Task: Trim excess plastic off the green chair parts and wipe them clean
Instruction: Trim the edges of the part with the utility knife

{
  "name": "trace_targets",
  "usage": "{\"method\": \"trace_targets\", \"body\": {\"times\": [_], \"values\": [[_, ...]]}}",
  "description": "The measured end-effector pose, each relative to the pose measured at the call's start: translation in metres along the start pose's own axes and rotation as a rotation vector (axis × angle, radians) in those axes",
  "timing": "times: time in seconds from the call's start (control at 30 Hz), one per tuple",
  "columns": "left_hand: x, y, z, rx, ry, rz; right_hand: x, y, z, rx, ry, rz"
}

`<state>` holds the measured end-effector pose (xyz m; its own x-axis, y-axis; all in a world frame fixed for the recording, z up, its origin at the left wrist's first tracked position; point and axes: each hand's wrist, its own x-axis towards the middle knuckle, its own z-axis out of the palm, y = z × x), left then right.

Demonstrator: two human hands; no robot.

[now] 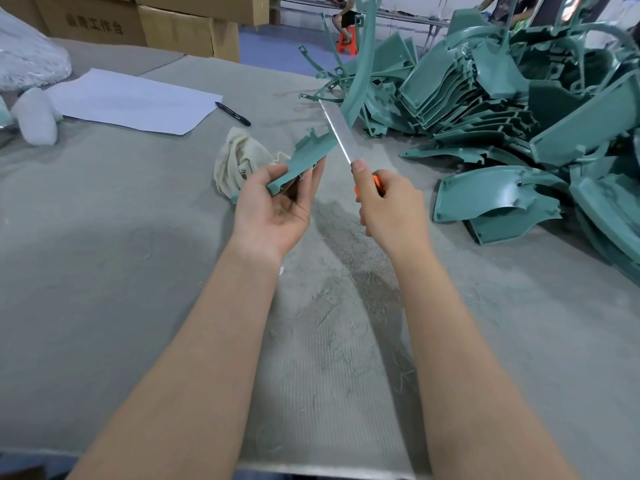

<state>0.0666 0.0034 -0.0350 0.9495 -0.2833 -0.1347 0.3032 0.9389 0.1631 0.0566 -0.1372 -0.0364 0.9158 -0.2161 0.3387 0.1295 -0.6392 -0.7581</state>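
The left hand [273, 206] holds a flat, notch-edged green chair part [306, 155] by its near end in curled fingers [313, 174], raised off the surface [138, 237] – probably to offer its far edge to the blade; the right hand [391, 206] wraps tight round the orange-handled knife [337, 133]; the cloth [239, 161] lies just behind – ready for wiping.

One table [104, 237] bears one cream cloth [239, 157], one sheet of paper [131, 100], one black pen [232, 113] and two white wrapped bundles [27, 53]. Two grips: the left grip [277, 206] holds one green chair part [308, 150], the right grip [391, 206] one knife [337, 133]. The heap of green chair parts [502, 91] is too tangled to count. Behind it are at least three cardboard boxes [180, 29], one orange stool [347, 43] and two people [346, 15].
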Motion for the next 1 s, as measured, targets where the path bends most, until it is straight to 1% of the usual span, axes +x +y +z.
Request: {"method": "trace_targets", "body": {"times": [0.27, 0.43, 0.5, 0.7, 0.73, 0.8, 0.83, 0.87, 0.93, 1.0], "values": [[-0.002, -0.005, 0.003, -0.027, -0.009, 0.0, -0.001, -0.001, 0.0, 0.084, -0.046, 0.006], [0.006, -0.009, 0.002, -0.024, 0.103, 0.11, -0.006, -0.009, 0.013, 0.048, -0.22, -0.039], [0.007, -0.009, 0.001, -0.023, 0.091, 0.134, -0.008, -0.011, 0.015, 0.057, -0.278, -0.067], [0.004, -0.005, 0.002, -0.037, 0.018, 0.078, -0.017, -0.022, 0.014, 0.061, -0.414, -0.165], [0.005, -0.004, 0.001, -0.034, 0.013, 0.071, -0.018, -0.023, 0.012, 0.086, -0.45, -0.172], [0.006, -0.004, 0.001, 0.001, 0.028, 0.073, -0.018, -0.025, 0.004, 0.214, -0.491, -0.14], [0.007, -0.005, 0.0, 0.04, 0.053, 0.09, -0.016, -0.026, -0.002, 0.294, -0.463, -0.101], [0.007, -0.005, -0.001, 0.076, 0.076, 0.11, -0.014, -0.025, -0.009, 0.364, -0.399, -0.05], [0.007, -0.006, -0.001, 0.116, 0.095, 0.13, -0.006, -0.018, -0.023, 0.459, -0.255, 0.066], [0.007, -0.007, -0.001, 0.163, 0.117, 0.149, 0.0, -0.008, -0.032, 0.535, -0.179, 0.178]]}}
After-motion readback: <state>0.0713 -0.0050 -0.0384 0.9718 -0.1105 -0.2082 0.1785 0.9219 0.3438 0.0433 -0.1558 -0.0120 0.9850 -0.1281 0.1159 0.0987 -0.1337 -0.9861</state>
